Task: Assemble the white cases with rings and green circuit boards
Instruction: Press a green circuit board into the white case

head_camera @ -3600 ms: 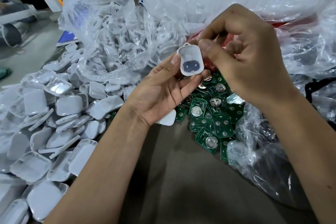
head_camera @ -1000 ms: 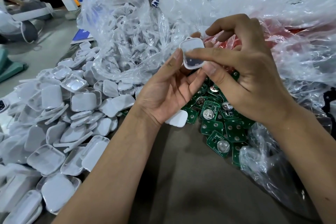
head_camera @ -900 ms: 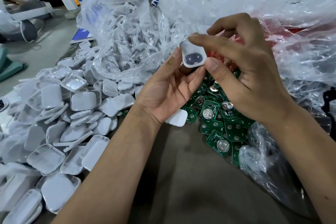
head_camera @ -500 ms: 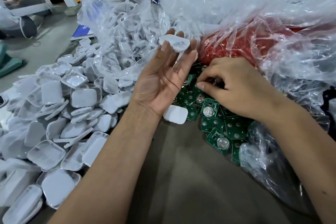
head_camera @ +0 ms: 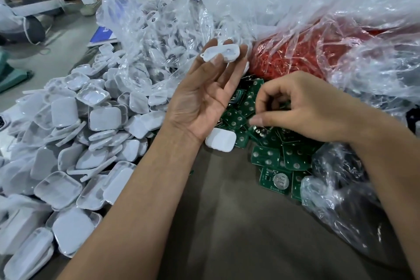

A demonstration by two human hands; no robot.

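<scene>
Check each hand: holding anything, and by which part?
Left hand holds a white case at its fingertips, gripped across its edges. Right hand reaches into the green boards; any pinch is unclear.

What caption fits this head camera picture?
Left hand holds up a white case while right hand picks among green circuit boards.
</scene>
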